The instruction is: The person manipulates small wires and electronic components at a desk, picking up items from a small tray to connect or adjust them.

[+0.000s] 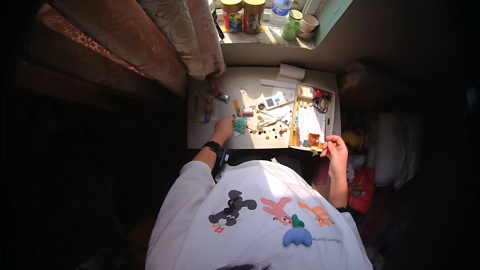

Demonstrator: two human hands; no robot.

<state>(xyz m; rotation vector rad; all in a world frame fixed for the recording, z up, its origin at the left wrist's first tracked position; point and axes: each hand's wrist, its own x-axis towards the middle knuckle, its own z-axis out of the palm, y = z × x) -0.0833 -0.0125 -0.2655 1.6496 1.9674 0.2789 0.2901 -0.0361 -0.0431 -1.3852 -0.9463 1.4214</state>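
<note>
My left hand [224, 129], with a dark band on its wrist, is closed at the left edge of a small green square piece with a grid-like pattern [240, 125]. The fingertips are partly hidden, and the piece is too small to name more exactly. At the near right corner of a shallow tray [327, 115], my right hand [336, 149] has its fingers bent and pinched on the rim. The tray holds a white sheet [310, 112], a bottle with a red cap [306, 91], a coiled dark cable [320, 103] and small orange pieces [313, 139].
Small dark and gold parts lie scattered on the table [225, 140], near a white remote control [279, 100] and a paper roll [292, 71]. A curtain [195, 30] hangs at the left. Jars [253, 15] and a water bottle [280, 9] stand on the windowsill.
</note>
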